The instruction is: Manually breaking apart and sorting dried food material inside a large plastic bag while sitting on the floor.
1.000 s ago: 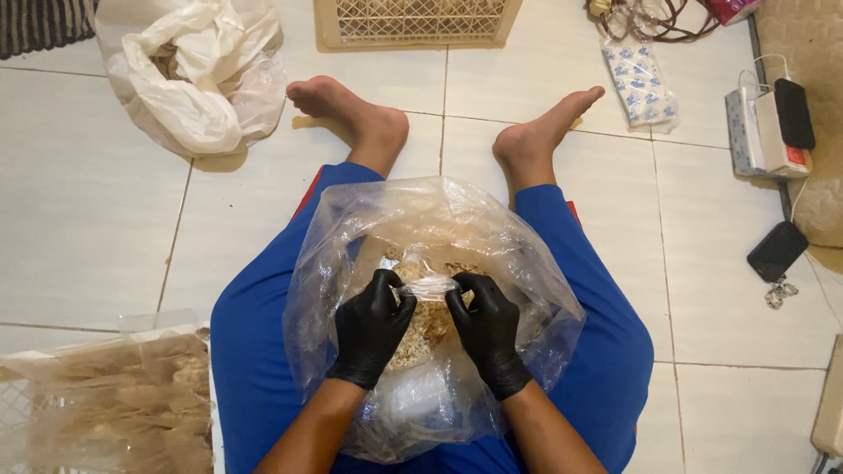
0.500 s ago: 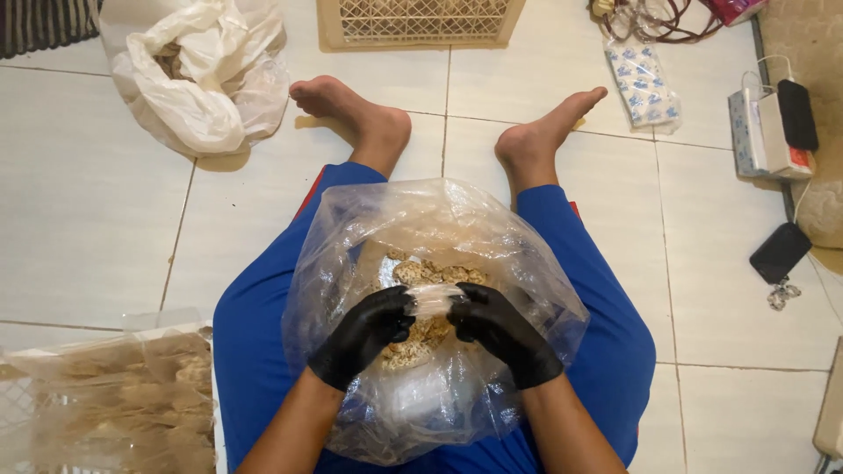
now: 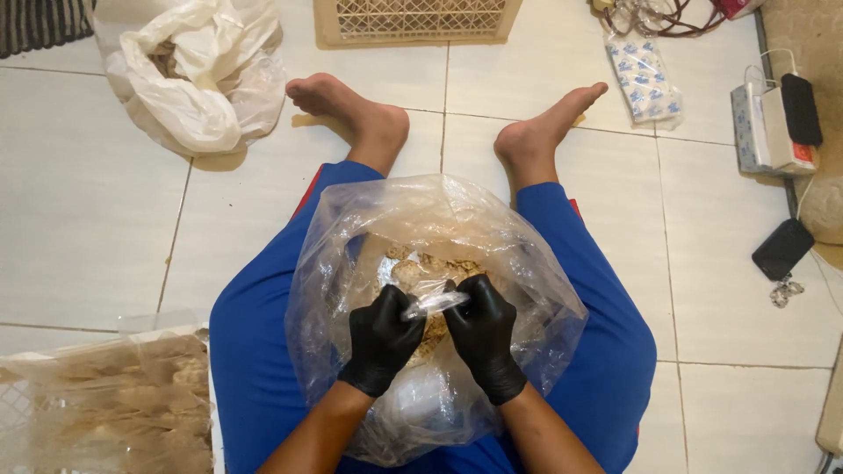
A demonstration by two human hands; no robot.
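A person sat on a pale tiled floor (image 3: 79, 219) with legs in blue trousers (image 3: 606, 333) stretched forward and bare feet apart. A large clear plastic bag (image 3: 527, 290) rested in the lap, its mouth open upward, with pale brown crumbly pieces inside.

Around it lay several other things. A white plastic bag (image 3: 189, 96) sat crumpled at the upper left, near the person's left-hand foot in the view. A beige latticed crate (image 3: 413, 19) stood at the top edge beyond the feet. A small printed packet (image 3: 644, 77) lay to the upper right, a boxy charger-like unit (image 3: 773, 132) further right, and a black phone (image 3: 783, 248) below it, all well apart from the bag. At the lower left, a basket lined with clear film (image 3: 97, 404) held more light brown pieces. Nothing stood between the camera and the hands.

Both hands wore black gloves and met over the bag's opening. The left hand (image 3: 382, 338) and the right hand (image 3: 483, 329) each had their fingers pinched together on a small clear plastic pouch (image 3: 433, 304), one at each end. The pouch hung just above the brown pieces, inside the big bag's rim. Its long axis ran across the view, roughly left to right, slightly higher at the right end. Whether it held anything could not be told.
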